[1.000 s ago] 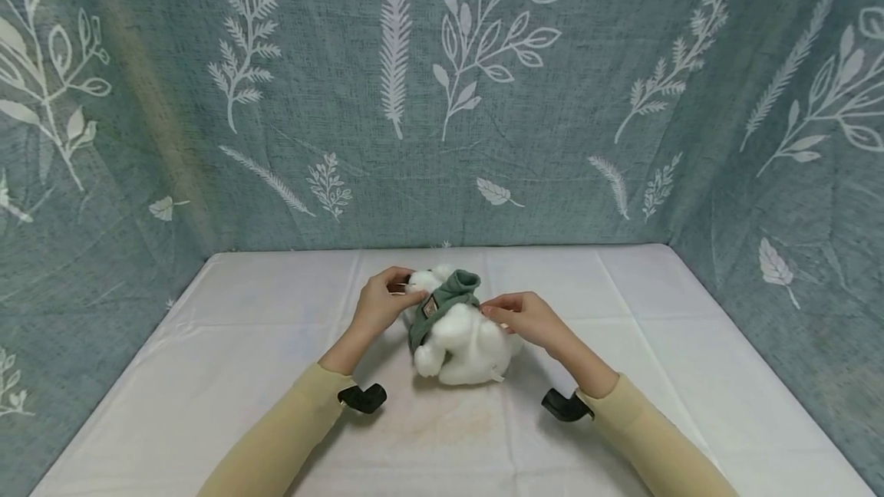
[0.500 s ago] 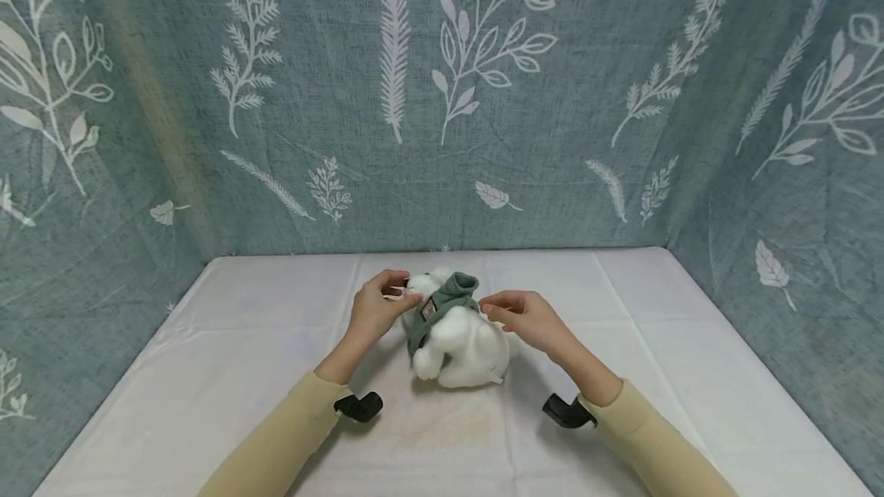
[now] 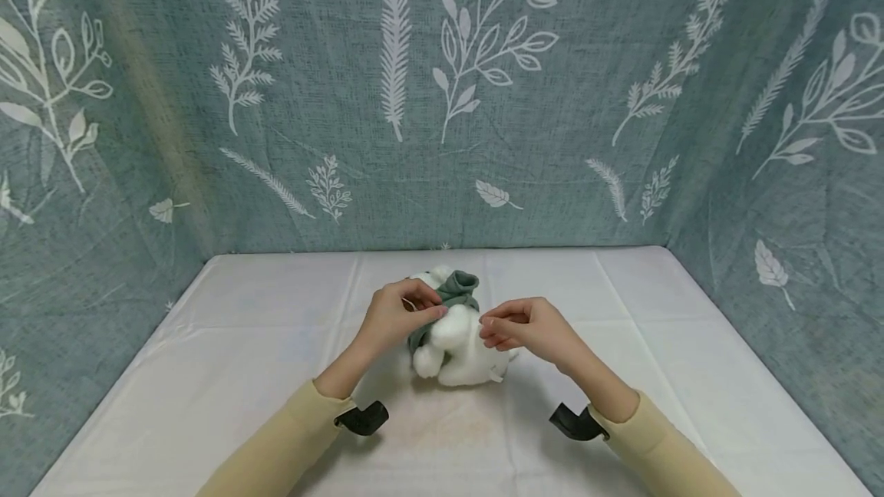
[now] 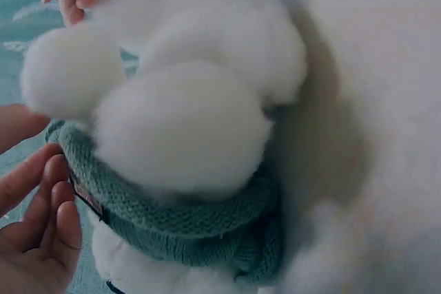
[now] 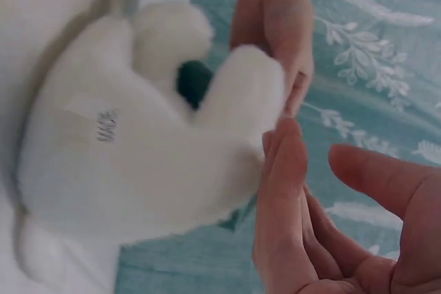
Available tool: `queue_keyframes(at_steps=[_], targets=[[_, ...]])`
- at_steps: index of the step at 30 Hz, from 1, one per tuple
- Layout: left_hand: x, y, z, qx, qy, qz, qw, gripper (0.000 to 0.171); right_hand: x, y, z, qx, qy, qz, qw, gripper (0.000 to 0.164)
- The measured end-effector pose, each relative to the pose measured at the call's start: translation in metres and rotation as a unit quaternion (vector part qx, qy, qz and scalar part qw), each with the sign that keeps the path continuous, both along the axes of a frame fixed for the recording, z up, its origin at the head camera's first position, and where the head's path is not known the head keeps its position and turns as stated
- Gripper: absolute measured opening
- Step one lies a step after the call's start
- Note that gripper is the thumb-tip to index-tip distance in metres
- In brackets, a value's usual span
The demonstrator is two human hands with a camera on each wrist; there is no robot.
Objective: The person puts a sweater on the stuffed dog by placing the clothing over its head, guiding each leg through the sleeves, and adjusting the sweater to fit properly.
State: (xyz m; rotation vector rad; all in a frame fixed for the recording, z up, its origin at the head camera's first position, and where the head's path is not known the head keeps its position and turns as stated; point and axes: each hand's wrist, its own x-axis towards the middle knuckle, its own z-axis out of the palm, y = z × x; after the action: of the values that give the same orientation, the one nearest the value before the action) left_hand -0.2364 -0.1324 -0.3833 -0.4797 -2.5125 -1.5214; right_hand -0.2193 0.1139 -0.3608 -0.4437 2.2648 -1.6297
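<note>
A white plush toy (image 3: 476,363) in a green knit sweater (image 3: 459,286) lies on the white cloth, its head (image 3: 440,274) at the far side. My left hand (image 3: 400,317) is over the sweater, thumb and fingertips at the knit's edge in the left wrist view, beside a dark-edged patch (image 4: 86,201). My right hand (image 3: 528,328) is at the toy's right side. In the right wrist view its fingers (image 5: 281,218) run along the fur, with the thumb held apart from them. A small printed label (image 5: 96,122) shows on the toy's rear.
A white cloth (image 3: 242,374) covers the table, faintly stained in front of the toy. Blue-green leaf-patterned fabric (image 3: 311,60) hangs behind and at both sides. Black wrist mounts (image 3: 362,418) stick out from both sleeves.
My left hand has moved right from the toy's head to over the sweater, covering its patch in the head view. My right hand has shifted slightly down and toward me. The toy lies nearly the same.
</note>
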Motion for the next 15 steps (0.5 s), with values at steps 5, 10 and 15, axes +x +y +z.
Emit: queue_keyframes(at_steps=[5,10,15], targets=[[0.003,0.005,0.001,-0.032,-0.032,-0.008,0.9989,0.009,0.001,-0.004,-0.008,-0.021,-0.039,0.004,0.999,0.032],[0.002,0.005,-0.002,-0.043,-0.031,-0.021,0.9984,0.004,-0.003,-0.008,-0.014,-0.04,-0.05,-0.002,0.998,0.034],[0.005,0.002,0.0,0.015,-0.033,-0.072,0.9967,0.004,-0.006,-0.009,-0.016,-0.057,-0.055,0.004,0.997,0.037]])
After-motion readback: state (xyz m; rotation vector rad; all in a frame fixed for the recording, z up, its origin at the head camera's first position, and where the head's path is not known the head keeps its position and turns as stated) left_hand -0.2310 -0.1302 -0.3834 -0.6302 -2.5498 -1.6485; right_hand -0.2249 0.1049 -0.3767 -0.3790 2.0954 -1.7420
